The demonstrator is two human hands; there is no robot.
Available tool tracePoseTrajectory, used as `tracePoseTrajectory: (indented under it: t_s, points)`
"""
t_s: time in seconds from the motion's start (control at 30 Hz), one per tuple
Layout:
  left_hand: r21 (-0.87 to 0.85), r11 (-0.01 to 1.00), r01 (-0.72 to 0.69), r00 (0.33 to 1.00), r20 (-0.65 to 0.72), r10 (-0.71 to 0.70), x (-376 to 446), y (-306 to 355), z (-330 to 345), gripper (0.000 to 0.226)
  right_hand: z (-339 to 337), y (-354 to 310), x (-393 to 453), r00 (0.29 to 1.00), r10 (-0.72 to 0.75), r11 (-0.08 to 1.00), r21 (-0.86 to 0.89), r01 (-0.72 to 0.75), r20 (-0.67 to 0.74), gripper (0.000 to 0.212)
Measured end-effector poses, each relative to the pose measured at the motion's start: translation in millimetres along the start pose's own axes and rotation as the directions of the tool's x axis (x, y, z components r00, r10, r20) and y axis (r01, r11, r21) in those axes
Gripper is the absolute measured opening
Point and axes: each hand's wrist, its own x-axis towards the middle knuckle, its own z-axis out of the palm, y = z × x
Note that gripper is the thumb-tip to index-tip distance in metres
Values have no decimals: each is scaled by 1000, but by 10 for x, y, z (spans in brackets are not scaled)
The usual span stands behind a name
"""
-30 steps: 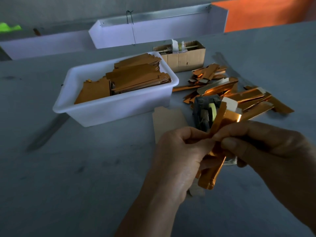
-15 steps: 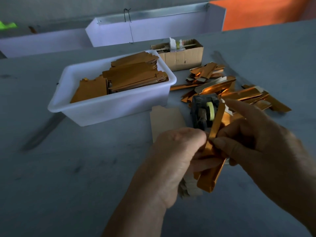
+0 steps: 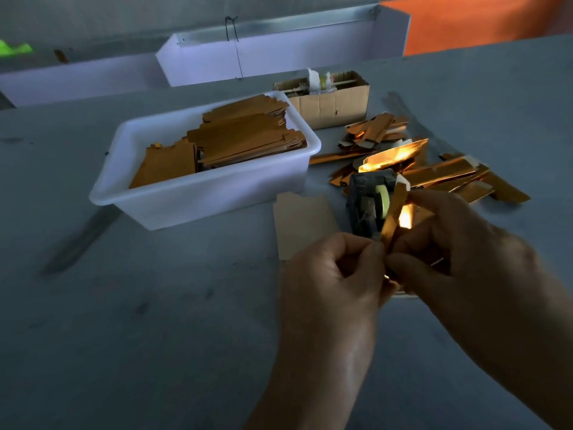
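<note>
Both of my hands hold one shiny gold foil card piece [image 3: 393, 214] above the grey table. My left hand [image 3: 333, 274] pinches its lower part with curled fingers. My right hand [image 3: 459, 252] grips it from the right, the thumb pressed against its side. The piece stands nearly upright, its white tab at the top. Its lower end is hidden between my hands. A dark tape dispenser [image 3: 369, 203] with a green roll stands just behind the piece.
A white plastic tub [image 3: 173, 200] holds stacks of flat gold cards at the left. Several folded gold pieces [image 3: 434, 172] lie in a pile at the right. A flat beige card [image 3: 302, 225] lies by the dispenser. A small cardboard box [image 3: 335, 103] stands behind.
The gold piece has been turned more upright and edge-on, and its lower end has slipped out of sight between my hands. My right fingers have closed in on it.
</note>
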Motion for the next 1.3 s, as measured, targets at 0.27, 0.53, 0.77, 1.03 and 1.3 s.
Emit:
tracePoseTrajectory:
  t_s: [0.27, 0.53, 0.77, 1.03, 1.3]
  points:
    - [102, 976, -194, 965, -158, 208, -64, -63, 77, 12, -39, -57, 77, 998, 49, 989, -138, -53, -30, 76]
    - [-49, 995, -87, 996, -38, 85, -59, 21, -72, 33, -59, 157, 68, 993, 13, 899, 433, -64, 120, 53]
    - [465, 885, -11, 979, -174, 103, 140, -48, -394, 24, -70, 344, 552, 979, 185, 707, 679, -196, 89, 24]
    - [571, 768, 290, 954, -239, -183, 348, -447, -665, 37, -30, 863, 1295, 840, 540, 680, 617, -397, -55, 39]
    - [263, 896, 358, 925, -231, -302, 461, -536, -720, 16, 48, 957, 1125, 771, 582, 784, 431, -448, -257, 58]
